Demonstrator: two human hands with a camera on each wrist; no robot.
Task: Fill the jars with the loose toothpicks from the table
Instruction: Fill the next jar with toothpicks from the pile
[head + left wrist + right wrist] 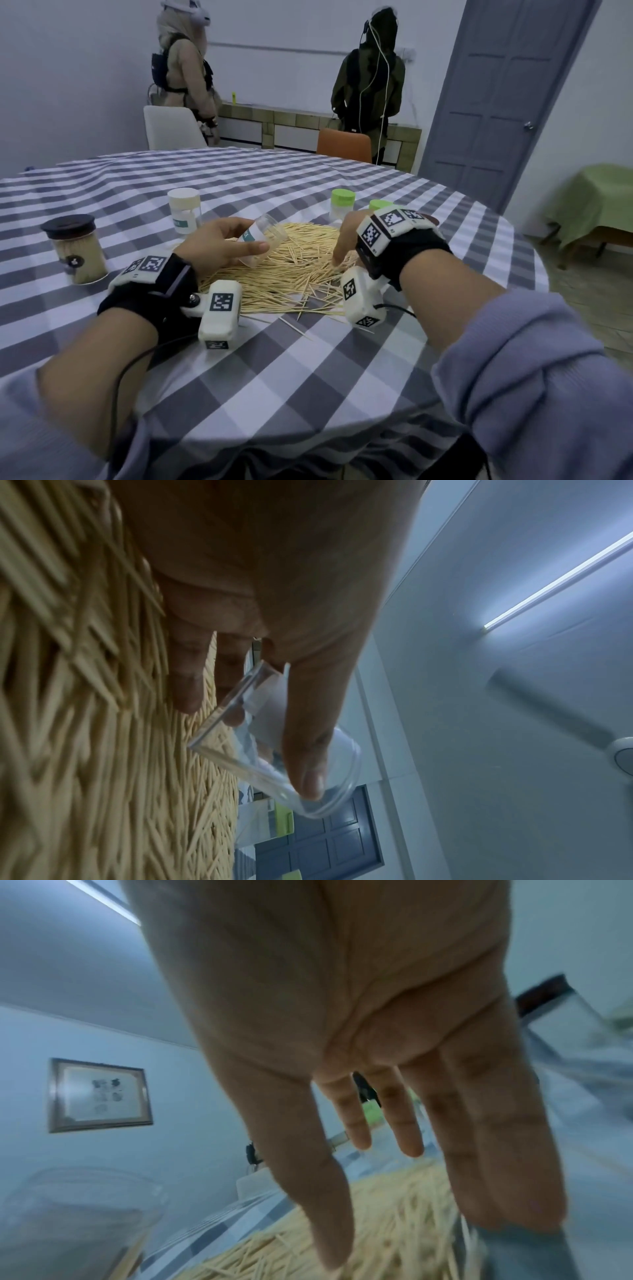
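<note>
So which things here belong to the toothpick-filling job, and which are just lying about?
Part of the job:
- toothpick pile on the checked table
- clear jar, open, tilted, held by the left hand
- right hand, fingers down on the pile
- dark-lidded jar, already full
- white-lidded jar
- two green-lidded jars

Just lying about:
- white chair
- orange chair
- grey door

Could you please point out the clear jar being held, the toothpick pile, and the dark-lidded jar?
Clear open plastic jar (265, 240), head view, its side wall.
Pale wooden toothpick pile (294, 274), head view, its middle.
Dark-lidded jar full of toothpicks (80, 255), head view, its body.
</note>
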